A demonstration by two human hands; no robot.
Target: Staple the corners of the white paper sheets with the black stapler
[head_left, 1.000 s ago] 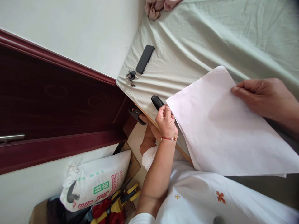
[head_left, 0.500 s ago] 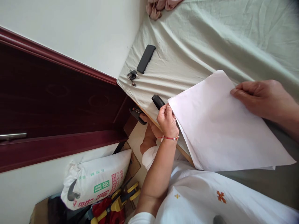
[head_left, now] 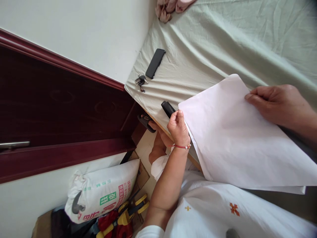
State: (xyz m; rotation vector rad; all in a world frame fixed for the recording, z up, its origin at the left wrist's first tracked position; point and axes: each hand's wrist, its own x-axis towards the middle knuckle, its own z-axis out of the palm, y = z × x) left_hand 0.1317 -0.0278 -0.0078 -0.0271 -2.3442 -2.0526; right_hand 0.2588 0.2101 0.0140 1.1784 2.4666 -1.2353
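Note:
Several white sheets of paper [head_left: 237, 135] are held up over the near edge of the bed, one lying over another, their edges slightly apart on the left and at the lower right. My left hand [head_left: 178, 127], with a red string bracelet at the wrist, pinches the left corner of the sheets. At their upper right edge, my right hand [head_left: 274, 102] grips the paper between thumb and fingers. Just beyond my left hand is a long black object [head_left: 167, 108]; its other end is hidden behind the hand and paper, so I cannot tell its kind.
On the pale green bed sheet [head_left: 210, 56] lie a black phone [head_left: 155, 63] and a bunch of keys [head_left: 141, 80]. Pink cloth [head_left: 168, 8] is at the far edge. A dark red door [head_left: 61, 96] stands left, with a white printed sack [head_left: 104, 191] and a yellow-and-red item [head_left: 123, 219] below.
The lower right part of the sheets has swung down and to the right, and the under sheet shows a little more there. Both hands keep nearly the same place and grip.

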